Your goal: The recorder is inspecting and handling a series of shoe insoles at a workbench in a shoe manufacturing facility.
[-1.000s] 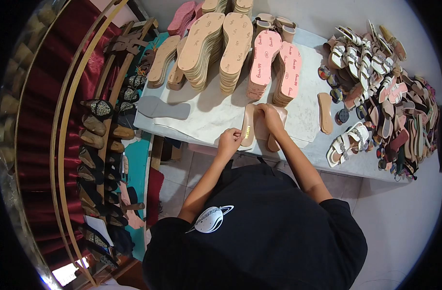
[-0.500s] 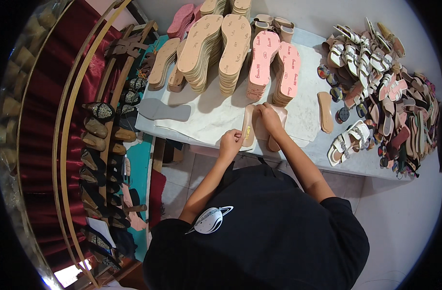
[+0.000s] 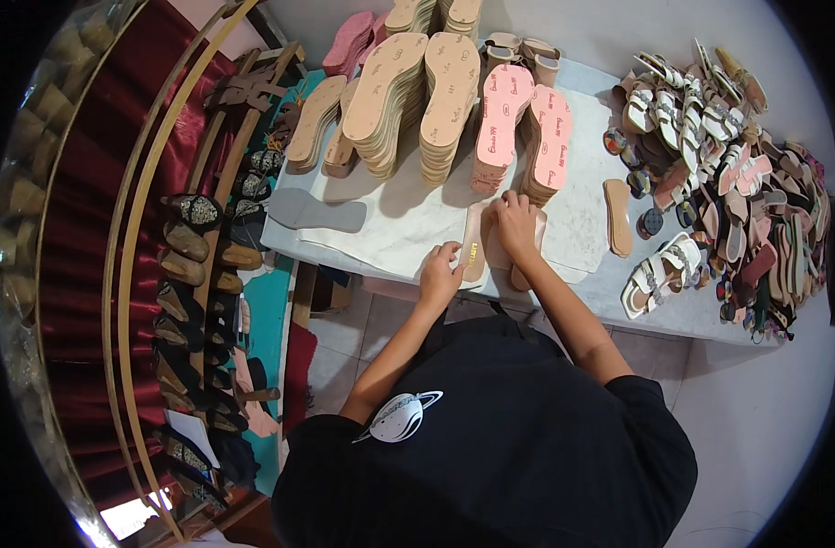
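Two shiny beige-brown insoles lie side by side at the table's front edge. The left insole [image 3: 475, 239] bears gold lettering near its heel. My left hand [image 3: 442, 272] is at that insole's outer edge, its thumb and fingers a little apart. My right hand [image 3: 515, 226] is bent over the upper inner part of the pair, fingertips curled down on the left insole's inner edge. It covers much of the right insole [image 3: 520, 279], whose lower end shows beneath my wrist. Exactly how the right fingertips grip is partly hidden.
Tall stacks of tan insole boards [image 3: 387, 73] and pink printed boards [image 3: 506, 91] stand behind my hands. A grey sole shape [image 3: 317, 211] lies left, a tan sole stack [image 3: 617, 217] right. White sandals [image 3: 659, 274] and heaped footwear fill the right end. A shoe rack [image 3: 207, 228] stands left.
My left hand's fingers have spread slightly at the insole's edge. My right hand has turned a little, its fingers spreading more over the insoles. The whole view has shifted slightly.
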`<action>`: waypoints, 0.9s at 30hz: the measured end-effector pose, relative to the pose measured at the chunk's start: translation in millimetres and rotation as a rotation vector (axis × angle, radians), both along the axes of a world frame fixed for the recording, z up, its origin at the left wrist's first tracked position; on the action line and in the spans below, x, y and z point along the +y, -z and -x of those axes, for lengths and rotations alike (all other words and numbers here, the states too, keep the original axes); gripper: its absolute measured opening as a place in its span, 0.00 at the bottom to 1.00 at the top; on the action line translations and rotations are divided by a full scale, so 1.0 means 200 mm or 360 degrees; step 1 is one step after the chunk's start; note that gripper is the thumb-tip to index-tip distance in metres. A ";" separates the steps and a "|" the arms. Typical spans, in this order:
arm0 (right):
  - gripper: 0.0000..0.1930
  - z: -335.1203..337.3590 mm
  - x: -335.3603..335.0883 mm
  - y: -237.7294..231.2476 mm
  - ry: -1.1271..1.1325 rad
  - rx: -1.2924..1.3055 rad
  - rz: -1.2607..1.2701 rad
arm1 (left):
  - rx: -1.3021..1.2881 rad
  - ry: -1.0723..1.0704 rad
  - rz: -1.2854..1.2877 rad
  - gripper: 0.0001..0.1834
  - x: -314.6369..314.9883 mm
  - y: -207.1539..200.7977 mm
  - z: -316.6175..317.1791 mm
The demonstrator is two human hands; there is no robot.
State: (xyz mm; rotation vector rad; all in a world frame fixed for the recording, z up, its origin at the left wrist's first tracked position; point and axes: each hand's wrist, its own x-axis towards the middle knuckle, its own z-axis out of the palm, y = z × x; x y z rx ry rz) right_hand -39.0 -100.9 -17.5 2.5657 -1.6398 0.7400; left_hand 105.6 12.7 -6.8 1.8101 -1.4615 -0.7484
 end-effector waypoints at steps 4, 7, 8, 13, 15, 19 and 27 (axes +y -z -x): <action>0.12 0.05 0.01 0.04 -0.0084 0.0096 0.0001 | -0.0232 0.0090 0.0063 0.16 0.01 -0.03 0.03; 0.11 0.08 0.06 -0.03 -0.0047 -0.0089 -0.0024 | -0.0423 0.0169 0.0099 0.16 -0.02 -0.06 0.06; 0.11 0.10 0.08 -0.05 -0.0038 -0.0089 -0.0027 | -0.0437 0.0165 0.0142 0.15 -0.03 -0.07 0.08; 0.14 0.29 0.18 -0.12 0.0089 -0.0414 -0.0131 | -0.0417 0.0291 0.0208 0.14 -0.13 -0.12 0.24; 0.13 0.38 0.22 -0.15 0.0166 -0.0440 -0.0170 | -0.0323 0.0398 0.0278 0.13 -0.16 -0.14 0.31; 0.13 0.60 0.25 -0.13 0.0353 -0.0464 -0.0228 | -0.0277 0.0582 0.0258 0.12 -0.21 -0.19 0.50; 0.13 1.00 0.29 -0.07 0.0580 -0.0581 -0.0182 | -0.0410 0.0862 0.0251 0.14 -0.28 -0.16 0.85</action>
